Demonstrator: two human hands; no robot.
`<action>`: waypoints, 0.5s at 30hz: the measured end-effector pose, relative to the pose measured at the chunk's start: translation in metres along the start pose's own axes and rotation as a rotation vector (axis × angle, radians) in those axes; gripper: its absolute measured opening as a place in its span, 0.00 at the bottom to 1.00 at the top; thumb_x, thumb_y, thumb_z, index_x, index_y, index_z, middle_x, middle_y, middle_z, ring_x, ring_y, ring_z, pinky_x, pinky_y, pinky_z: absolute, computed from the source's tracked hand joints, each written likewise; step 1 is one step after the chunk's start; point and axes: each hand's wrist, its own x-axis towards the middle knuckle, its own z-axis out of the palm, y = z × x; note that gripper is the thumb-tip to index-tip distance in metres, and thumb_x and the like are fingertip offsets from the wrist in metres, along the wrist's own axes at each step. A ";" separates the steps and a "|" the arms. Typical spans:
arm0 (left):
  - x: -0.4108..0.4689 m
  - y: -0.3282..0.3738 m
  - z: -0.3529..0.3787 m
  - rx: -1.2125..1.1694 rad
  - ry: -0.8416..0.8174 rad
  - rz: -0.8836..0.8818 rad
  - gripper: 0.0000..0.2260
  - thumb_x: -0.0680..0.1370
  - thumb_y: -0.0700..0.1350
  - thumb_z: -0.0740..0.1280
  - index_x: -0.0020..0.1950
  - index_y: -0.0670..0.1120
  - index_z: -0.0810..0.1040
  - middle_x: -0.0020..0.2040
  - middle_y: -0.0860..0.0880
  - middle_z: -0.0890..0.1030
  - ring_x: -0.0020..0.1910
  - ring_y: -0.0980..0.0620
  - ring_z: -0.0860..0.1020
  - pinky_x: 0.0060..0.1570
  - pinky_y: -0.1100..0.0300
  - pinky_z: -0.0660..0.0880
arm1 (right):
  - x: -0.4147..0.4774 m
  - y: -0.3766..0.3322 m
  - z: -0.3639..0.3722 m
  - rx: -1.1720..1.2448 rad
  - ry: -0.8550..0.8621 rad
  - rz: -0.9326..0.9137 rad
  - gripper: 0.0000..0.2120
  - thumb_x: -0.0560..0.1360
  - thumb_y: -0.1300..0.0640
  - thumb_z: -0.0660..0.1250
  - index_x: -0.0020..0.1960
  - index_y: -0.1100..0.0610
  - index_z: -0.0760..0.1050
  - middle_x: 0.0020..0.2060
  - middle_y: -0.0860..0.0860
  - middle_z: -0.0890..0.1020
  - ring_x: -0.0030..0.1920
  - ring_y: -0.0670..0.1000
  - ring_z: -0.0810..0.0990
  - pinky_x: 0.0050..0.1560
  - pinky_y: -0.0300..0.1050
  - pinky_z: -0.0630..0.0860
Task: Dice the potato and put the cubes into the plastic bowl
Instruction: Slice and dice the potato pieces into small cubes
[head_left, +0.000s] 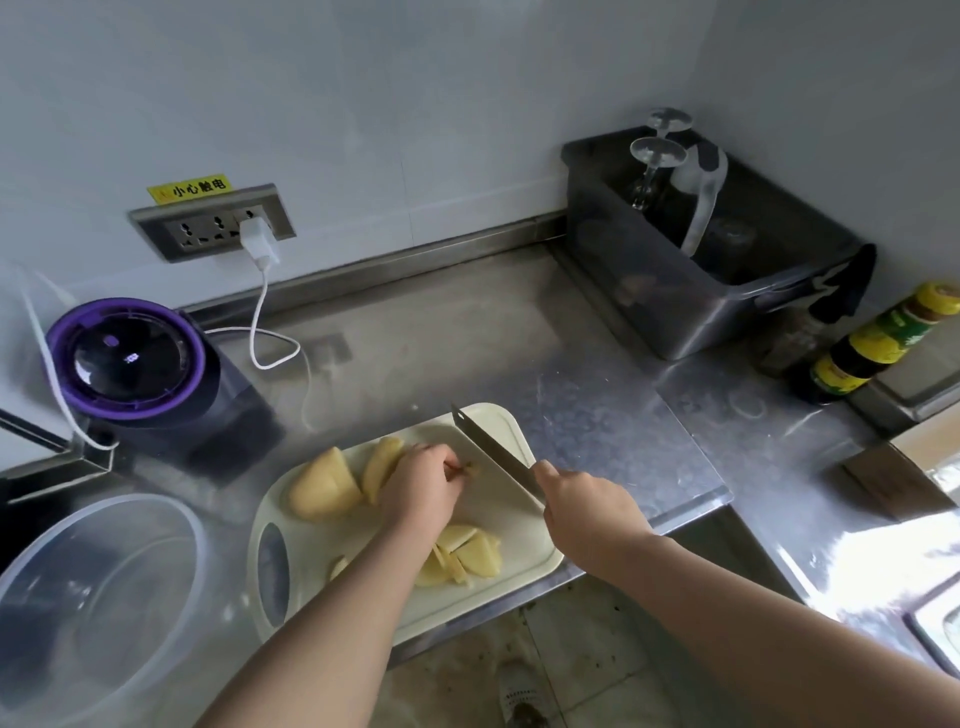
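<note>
A cream cutting board lies at the counter's front edge. On its far left sit a large peeled potato chunk and a wedge. Cut potato pieces lie near the board's front. My left hand pinches a small potato piece on the board with curled fingers. My right hand grips the handle of a knife; its blade slants across the board just right of my left fingers. The clear plastic bowl stands at the lower left, with nothing visible in it.
A purple-lidded appliance stands behind the bowl, with a white charger cable running to a wall socket. A dark bin with upturned glasses sits at the back right. Sauce bottles stand at the right. The counter edge drops to the floor below the board.
</note>
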 end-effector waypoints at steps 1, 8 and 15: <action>0.000 0.003 0.001 -0.019 0.000 -0.021 0.06 0.74 0.46 0.72 0.49 0.47 0.81 0.50 0.49 0.81 0.48 0.49 0.79 0.46 0.58 0.73 | 0.000 -0.001 0.000 -0.014 -0.008 -0.003 0.14 0.78 0.66 0.53 0.62 0.55 0.63 0.34 0.49 0.67 0.35 0.55 0.72 0.35 0.46 0.68; 0.005 0.012 0.006 -0.093 0.006 -0.110 0.05 0.76 0.46 0.70 0.49 0.47 0.82 0.49 0.48 0.84 0.50 0.48 0.81 0.46 0.60 0.74 | -0.005 -0.005 -0.001 -0.002 0.038 -0.055 0.13 0.78 0.67 0.53 0.60 0.56 0.63 0.32 0.49 0.65 0.34 0.58 0.71 0.35 0.46 0.67; 0.006 0.011 0.007 -0.119 0.000 -0.135 0.05 0.75 0.47 0.70 0.49 0.48 0.83 0.48 0.49 0.85 0.49 0.48 0.81 0.47 0.60 0.75 | -0.004 -0.008 0.001 -0.044 0.017 -0.060 0.16 0.76 0.70 0.53 0.62 0.57 0.63 0.31 0.50 0.65 0.28 0.51 0.65 0.26 0.44 0.60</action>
